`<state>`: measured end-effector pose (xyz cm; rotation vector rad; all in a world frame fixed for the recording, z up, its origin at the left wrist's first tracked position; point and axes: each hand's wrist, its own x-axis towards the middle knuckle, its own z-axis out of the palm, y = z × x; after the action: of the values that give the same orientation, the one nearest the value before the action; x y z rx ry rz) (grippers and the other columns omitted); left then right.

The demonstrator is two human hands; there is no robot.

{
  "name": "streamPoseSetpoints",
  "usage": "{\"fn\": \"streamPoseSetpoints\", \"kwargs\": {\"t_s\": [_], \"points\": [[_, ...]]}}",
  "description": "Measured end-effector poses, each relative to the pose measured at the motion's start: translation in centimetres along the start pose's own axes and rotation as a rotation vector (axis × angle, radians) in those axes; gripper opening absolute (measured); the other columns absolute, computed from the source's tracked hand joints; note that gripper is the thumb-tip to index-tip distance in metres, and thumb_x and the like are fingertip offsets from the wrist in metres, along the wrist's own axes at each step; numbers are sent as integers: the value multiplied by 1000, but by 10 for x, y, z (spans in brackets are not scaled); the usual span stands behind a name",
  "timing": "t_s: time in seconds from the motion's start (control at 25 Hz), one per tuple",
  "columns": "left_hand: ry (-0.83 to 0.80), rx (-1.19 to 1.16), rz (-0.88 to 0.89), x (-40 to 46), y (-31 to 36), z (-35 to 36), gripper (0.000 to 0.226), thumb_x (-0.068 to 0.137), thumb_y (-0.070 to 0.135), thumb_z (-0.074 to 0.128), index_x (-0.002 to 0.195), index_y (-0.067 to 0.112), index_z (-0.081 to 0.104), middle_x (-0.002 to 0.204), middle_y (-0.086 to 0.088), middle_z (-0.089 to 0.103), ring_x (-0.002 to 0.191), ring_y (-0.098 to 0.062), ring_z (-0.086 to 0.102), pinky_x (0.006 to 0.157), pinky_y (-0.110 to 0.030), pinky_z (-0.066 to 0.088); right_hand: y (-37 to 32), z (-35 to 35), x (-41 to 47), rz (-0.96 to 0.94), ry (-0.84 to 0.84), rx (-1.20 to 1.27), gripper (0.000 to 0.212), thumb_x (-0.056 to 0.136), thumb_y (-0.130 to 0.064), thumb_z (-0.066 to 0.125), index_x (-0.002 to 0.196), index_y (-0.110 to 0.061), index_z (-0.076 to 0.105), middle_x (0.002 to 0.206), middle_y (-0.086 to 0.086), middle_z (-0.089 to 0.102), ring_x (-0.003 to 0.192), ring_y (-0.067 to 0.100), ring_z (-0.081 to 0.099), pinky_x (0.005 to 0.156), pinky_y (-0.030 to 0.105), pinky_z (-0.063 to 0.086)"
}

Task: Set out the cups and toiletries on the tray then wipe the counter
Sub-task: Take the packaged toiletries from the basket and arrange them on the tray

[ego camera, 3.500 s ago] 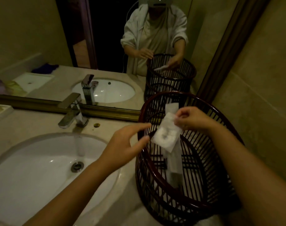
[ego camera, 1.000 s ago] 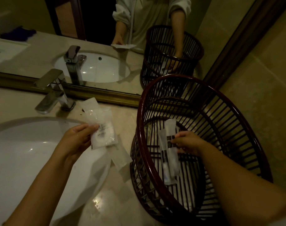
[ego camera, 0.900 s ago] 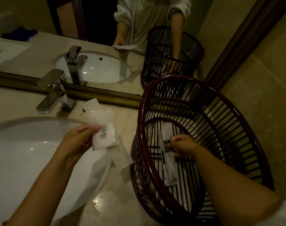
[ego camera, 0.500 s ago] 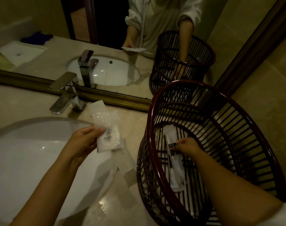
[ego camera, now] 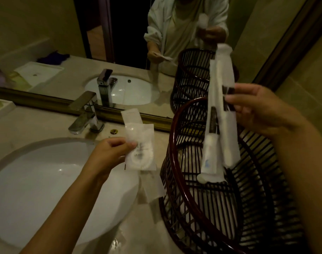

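A: Item one, right hand (ego camera: 261, 109)?

B: Raised above the dark red-brown slatted wooden basket (ego camera: 176, 143), thumb and fingers pinched on two long clear-plastic toiletry packets (ego camera: 220, 114) at their dark label bands. Both packets hang roughly upright, side by side and overlapping. The nearer one shows a small white tube at its lower end; the other holds a long white piece, contents too blurred to name.

A: Item two, left hand (ego camera: 110, 153)?

B: Held over the near right edge of the white oval undermount basin (ego camera: 37, 180), fingers curled, thumb pressing a flat translucent sachet (ego camera: 141, 153) with a pale ring-shaped item inside and small printing I cannot read. A second narrow sachet (ego camera: 131, 116) sticks up behind the first, in the same grip. A pale strip hangs below the hand; whether it belongs to these packets I cannot tell.

A: Item three, basket location?

B: On the beige polished stone counter (ego camera: 138, 226), right of the basin, near the tiled side wall (ego camera: 303, 61).

A: Fixtures?

B: One chrome square-lever tap (ego camera: 85, 110) behind the basin; a small brass-coloured fitting (ego camera: 114, 131) just beside its base; a brass-framed mirror (ego camera: 119, 43) along the back, reflecting the person in a pale robe, both hands and the basket.
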<state>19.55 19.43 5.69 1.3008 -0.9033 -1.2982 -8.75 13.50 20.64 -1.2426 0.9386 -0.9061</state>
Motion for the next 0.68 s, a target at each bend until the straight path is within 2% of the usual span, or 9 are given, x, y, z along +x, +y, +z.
{"fn": "streamPoseSetpoints", "kwargs": {"t_s": [0.16, 0.24, 0.4, 0.48, 0.56, 0.6, 0.68], "points": [[-47, 12, 93, -23, 25, 5, 4, 70, 19, 70, 71, 16, 72, 73, 1, 75, 71, -13, 71, 57, -19, 55, 8, 66, -1, 48, -145, 38, 33, 64, -4, 64, 97, -6, 65, 84, 6, 74, 79, 18, 72, 59, 23, 58], [-72, 2, 116, -34, 34, 5, 12, 60, 27, 70, 68, 20, 74, 74, 1, 75, 72, -13, 71, 57, -19, 55, 20, 93, -1, 71, -158, -38, 26, 72, 1, 64, 97, -5, 65, 87, 7, 72, 79, 17, 72, 64, 25, 59], [-71, -33, 101, -44, 37, 1, 14, 57, 30, 66, 65, 23, 74, 74, 4, 75, 73, -11, 71, 58, -19, 55, 38, 125, 0, 4, -52, -331, 12, 78, 0, 65, 84, -10, 67, 76, 2, 67, 71, 12, 69, 63, 25, 60], [-66, -90, 85, -48, 37, -1, 15, 61, 32, 65, 68, 23, 75, 77, 2, 75, 76, -13, 71, 58, -20, 54, 47, 135, 2, -53, 41, -487, 7, 77, -3, 68, 84, -3, 66, 72, 7, 60, 70, 18, 63, 71, 37, 59], [-55, -98, 92, -52, 35, -2, 23, 61, 41, 67, 73, 24, 75, 83, 0, 76, 81, -14, 71, 61, -24, 56, 54, 141, 5, -108, 100, -588, 15, 76, -6, 70, 84, 5, 63, 73, 15, 59, 72, 26, 61, 77, 48, 56], [-32, -54, 112, -53, 34, -1, 27, 59, 44, 68, 77, 24, 75, 85, 1, 76, 83, -14, 71, 65, -25, 56, 57, 143, 6, -130, 115, -620, 16, 75, -7, 71, 83, 4, 63, 72, 16, 60, 72, 28, 61, 77, 49, 56], [44, 28, 146, -53, 29, 2, 27, 62, 37, 72, 85, 24, 73, 85, 4, 76, 82, -12, 71, 65, -26, 55, 62, 146, 8, -158, 127, -651, 13, 73, -9, 72, 81, -4, 62, 70, 6, 60, 69, 20, 60, 75, 44, 57]]}}
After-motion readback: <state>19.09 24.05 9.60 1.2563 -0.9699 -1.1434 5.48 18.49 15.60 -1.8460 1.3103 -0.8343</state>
